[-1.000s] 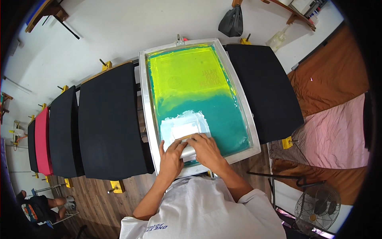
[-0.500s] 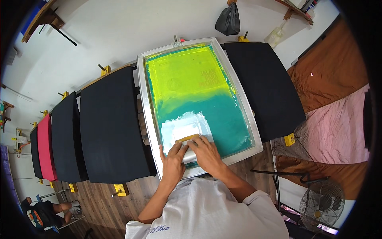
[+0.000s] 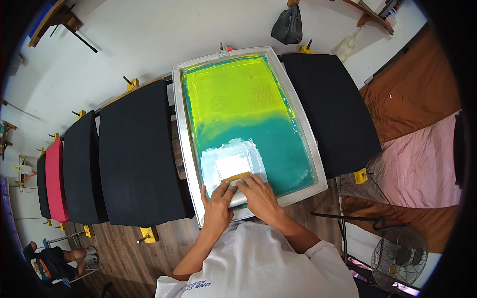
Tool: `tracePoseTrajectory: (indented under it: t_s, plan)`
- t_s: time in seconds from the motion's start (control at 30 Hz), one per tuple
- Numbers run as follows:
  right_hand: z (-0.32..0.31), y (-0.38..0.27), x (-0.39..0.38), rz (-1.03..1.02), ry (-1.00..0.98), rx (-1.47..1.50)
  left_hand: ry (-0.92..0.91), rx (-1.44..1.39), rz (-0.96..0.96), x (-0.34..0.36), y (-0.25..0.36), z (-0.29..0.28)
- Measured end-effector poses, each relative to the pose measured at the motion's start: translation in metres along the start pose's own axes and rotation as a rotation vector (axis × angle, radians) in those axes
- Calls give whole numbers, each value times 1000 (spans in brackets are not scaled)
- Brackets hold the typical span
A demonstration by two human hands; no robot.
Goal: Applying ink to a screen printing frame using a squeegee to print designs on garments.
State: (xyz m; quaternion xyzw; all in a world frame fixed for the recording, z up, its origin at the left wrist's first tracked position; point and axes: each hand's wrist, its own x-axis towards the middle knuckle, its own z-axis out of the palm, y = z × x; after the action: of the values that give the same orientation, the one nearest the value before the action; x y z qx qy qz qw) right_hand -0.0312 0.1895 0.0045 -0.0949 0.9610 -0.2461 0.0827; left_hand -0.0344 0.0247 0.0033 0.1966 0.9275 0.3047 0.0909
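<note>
A metal-framed printing screen (image 3: 283, 134) lies before me, its mesh yellow-green at the far end and teal nearer me. White ink (image 3: 232, 163) covers a patch at its near left. Both my left hand (image 3: 218, 206) and my right hand (image 3: 258, 196) are closed around a short squeegee (image 3: 235, 177) with a yellowish-brown top edge. The squeegee stands on the mesh at the near side of the white patch. My fingers bend over it side by side, and their undersides are hidden.
Black pallets (image 3: 141, 154) flank the screen on the left, with a red pallet (image 3: 56, 179) farther along. Another black pallet (image 3: 328, 114) sits to the right. A standing fan (image 3: 400, 253) is at lower right. A person (image 3: 54, 263) sits at lower left.
Both hands have drawn the squeegee slightly toward me, baring a little more of the white patch beyond it. The whole view has shifted slightly.
</note>
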Motion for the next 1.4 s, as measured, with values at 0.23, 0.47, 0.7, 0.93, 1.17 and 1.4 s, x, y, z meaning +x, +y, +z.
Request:
tracePoseTrajectory:
  t_s: [0.23, 0.47, 0.7, 0.93, 1.17, 1.4]
  plan:
    - [2, -2, -9, -8, -12, 6, -25, -30, -26, -8, 1, 4]
    - [4, -6, -21, -3, 17, -5, -18, -52, -25, -17, 5, 5]
    - [-4, -11, -29, 35, -80, 7, -79, -38, -29, -25, 8, 3]
    - [-2, -14, -47, 53, -53, 2, -140, 26, 26, -35, 12, -3]
    - [-14, -13, -31, -18, -16, 21, -118, 8, 31, -26, 10, -11]
    - [-20, 22, 80, -73, 23, -65, 17, 26, 113, 81, -35, -23]
